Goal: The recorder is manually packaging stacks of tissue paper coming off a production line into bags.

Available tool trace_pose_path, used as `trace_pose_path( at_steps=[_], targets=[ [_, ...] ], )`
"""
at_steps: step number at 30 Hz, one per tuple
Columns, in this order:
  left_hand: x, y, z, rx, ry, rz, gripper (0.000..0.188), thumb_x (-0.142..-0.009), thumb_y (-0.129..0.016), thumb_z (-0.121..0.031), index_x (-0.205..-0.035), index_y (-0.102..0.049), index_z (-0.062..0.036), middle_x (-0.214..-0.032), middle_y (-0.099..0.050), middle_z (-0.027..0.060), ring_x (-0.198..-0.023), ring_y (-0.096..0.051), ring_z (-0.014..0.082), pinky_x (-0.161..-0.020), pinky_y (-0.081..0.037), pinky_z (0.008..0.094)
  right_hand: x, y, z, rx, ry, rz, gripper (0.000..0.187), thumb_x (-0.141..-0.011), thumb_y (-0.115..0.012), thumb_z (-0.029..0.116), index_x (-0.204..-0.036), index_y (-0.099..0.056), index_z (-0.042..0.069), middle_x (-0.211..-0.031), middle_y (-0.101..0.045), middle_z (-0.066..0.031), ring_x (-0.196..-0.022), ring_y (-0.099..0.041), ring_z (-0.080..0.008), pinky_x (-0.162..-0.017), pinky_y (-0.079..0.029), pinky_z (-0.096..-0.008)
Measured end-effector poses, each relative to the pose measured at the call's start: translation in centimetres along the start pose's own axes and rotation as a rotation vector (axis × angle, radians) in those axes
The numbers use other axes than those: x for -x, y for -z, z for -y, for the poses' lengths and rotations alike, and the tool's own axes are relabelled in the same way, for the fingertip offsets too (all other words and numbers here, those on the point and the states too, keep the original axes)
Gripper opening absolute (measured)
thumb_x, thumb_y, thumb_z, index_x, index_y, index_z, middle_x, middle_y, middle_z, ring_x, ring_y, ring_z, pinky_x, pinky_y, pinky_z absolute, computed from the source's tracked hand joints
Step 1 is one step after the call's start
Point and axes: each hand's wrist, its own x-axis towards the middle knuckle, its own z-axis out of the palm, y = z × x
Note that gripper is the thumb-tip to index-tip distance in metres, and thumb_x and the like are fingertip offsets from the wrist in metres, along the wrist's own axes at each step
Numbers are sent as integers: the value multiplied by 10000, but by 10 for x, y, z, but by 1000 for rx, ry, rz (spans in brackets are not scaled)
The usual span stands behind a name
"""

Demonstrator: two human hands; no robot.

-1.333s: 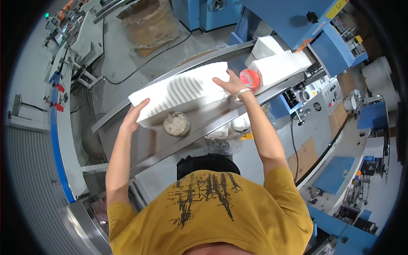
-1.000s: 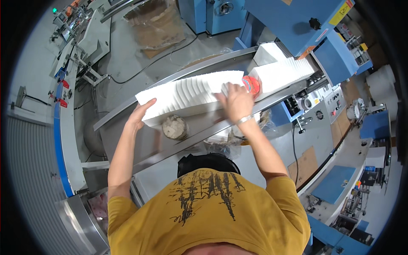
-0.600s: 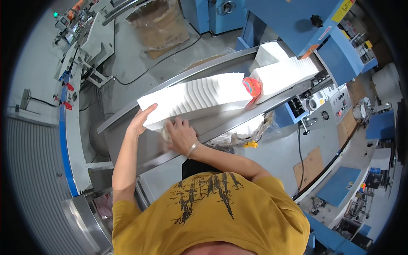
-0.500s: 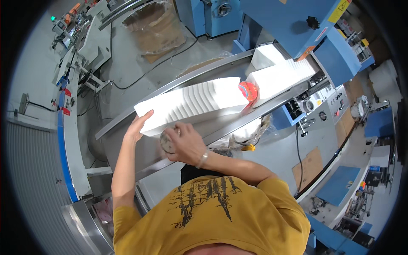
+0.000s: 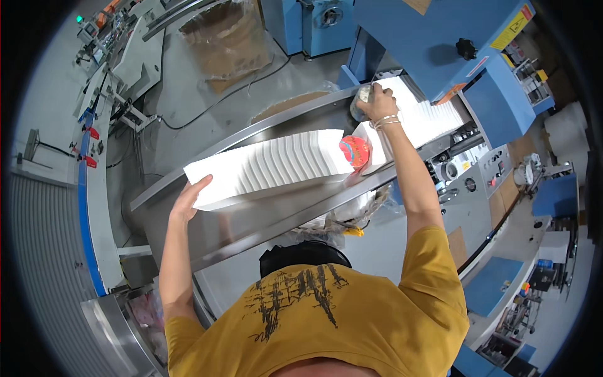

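Observation:
A long stack of white folded paper sheets (image 5: pixel 270 164) lies along a metal trough (image 5: pixel 245 229). My left hand (image 5: pixel 187 200) is at the stack's left end, thumb on the near side and the other fingers against the end. Past the stack's right end sits a red printed wrapper or bundle (image 5: pixel 355 152), with another white stack (image 5: pixel 424 112) beyond it. My right hand (image 5: pixel 382 105) is closed around a round, pale, glassy-looking object (image 5: pixel 362 102) at the far edge of that second stack. My fingers partly cover this object, and its kind is unclear.
A blue machine (image 5: pixel 433 38) with a black knob overhangs the trough's right end. Behind the trough stands a plastic-lined brown bin (image 5: pixel 229 47), with a cable (image 5: pixel 217 108) across the floor. Plastic wrap (image 5: pixel 377 210) hangs below the near rim.
My right hand has moved from the near left side of the trough to the far right with the round object. The left hand stays at the stack's end.

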Motion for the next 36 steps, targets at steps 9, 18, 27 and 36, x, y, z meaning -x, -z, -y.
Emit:
trace_pose_path(
  at_steps=[9, 18, 27, 36],
  targets=[
    [1, 7, 3, -65, -12, -20, 945, -756, -758, -417, -1446, -267, 2, -1430, -397, 154, -1341, -347, 283, -1093, -274, 377, 120, 35, 68, -75, 92, 248, 485, -884, -545, 486, -765, -660, 31, -633, -621, -193, -662, -630, -388, -679, -500, -457],
    [5, 38, 0, -136, -1, 21, 898, -771, -716, -443, -1457, -285, -57, -1455, -378, 143, -1372, -297, 285, -1110, -202, 410, 165, 13, 118, -275, 182, 253, 557, -845, -574, 548, -819, -680, 2, -651, -626, -228, -667, -640, -401, -623, -498, -462],
    [72, 126, 51, -8, 8, -28, 987, -747, -717, -499, -1460, -242, -9, -1508, -278, 174, -1425, -173, 304, -1136, -97, 462, 191, -36, 134, -1102, -126, 685, 739, -905, -574, 500, -1336, -428, -82, -1286, -545, -155, -1232, -469, -210, -1032, -352, -300],
    [69, 73, 56, -4, -135, -100, 782, -731, -766, -368, -1335, -454, 21, -1355, -487, 185, -1340, -349, 292, -1119, -205, 379, 202, -34, 159, -1285, -19, 1035, 648, -838, -709, 223, -1351, -409, -38, -1306, -519, -111, -1236, -445, -209, -1070, -293, -316]
  ],
)
